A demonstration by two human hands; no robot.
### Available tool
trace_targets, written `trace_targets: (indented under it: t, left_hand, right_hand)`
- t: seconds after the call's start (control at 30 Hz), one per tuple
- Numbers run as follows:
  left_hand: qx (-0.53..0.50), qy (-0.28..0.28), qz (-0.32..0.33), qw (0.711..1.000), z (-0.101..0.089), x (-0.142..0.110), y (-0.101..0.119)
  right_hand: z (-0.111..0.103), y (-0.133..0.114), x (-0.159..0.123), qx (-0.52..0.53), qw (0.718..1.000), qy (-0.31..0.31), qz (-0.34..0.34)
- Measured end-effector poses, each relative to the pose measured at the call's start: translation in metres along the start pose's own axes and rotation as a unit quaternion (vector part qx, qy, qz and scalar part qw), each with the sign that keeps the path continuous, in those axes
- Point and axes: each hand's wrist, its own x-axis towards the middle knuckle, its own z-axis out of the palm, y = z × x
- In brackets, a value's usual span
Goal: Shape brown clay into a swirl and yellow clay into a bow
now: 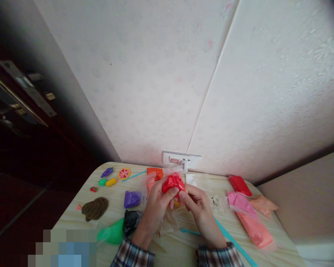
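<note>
Both of my hands hold a small plastic bag of red modelling clay (173, 182) over the middle of the table. My left hand (159, 196) wraps its left side, thumb on the front. With thumb and fingers, my right hand (196, 204) pinches the bag's lower right edge. Below the hands lies a clear crumpled bag (169, 222). A purple clay bag (132, 199), a black one (132, 221) and a green one (114, 231) lie left of my left wrist. Beside my right wrist are a thin blue tool (189, 231) and a long blue strip (233, 243).
Small clay shapes, among them purple grapes (107, 172), a round fruit slice (124, 174) and a brown coil (95, 208), sit on the table's left. Red (240, 185), pink (241, 203) and salmon (256, 230) bags lie right. A wall socket (180, 160) holds a plug behind.
</note>
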Motion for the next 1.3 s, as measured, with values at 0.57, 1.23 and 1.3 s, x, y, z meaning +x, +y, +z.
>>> trace_targets:
  t: [0.57, 1.23, 1.3]
  left_hand:
    - [0.056, 0.049, 0.076, 0.994, -0.003, 0.007, 0.008]
    - [0.082, 0.028, 0.073, 0.993, -0.007, 0.006, 0.010]
    - [0.067, 0.027, 0.067, 0.995, -0.007, 0.007, 0.010]
  right_hand:
    - [-0.009, 0.010, 0.003, -0.095, 0.991, 0.086, -0.039]
    - [-0.001, 0.007, 0.003, -0.208, 0.968, 0.114, -0.084]
    - [-0.001, 0.007, 0.002, -0.207, 0.968, 0.115, -0.086]
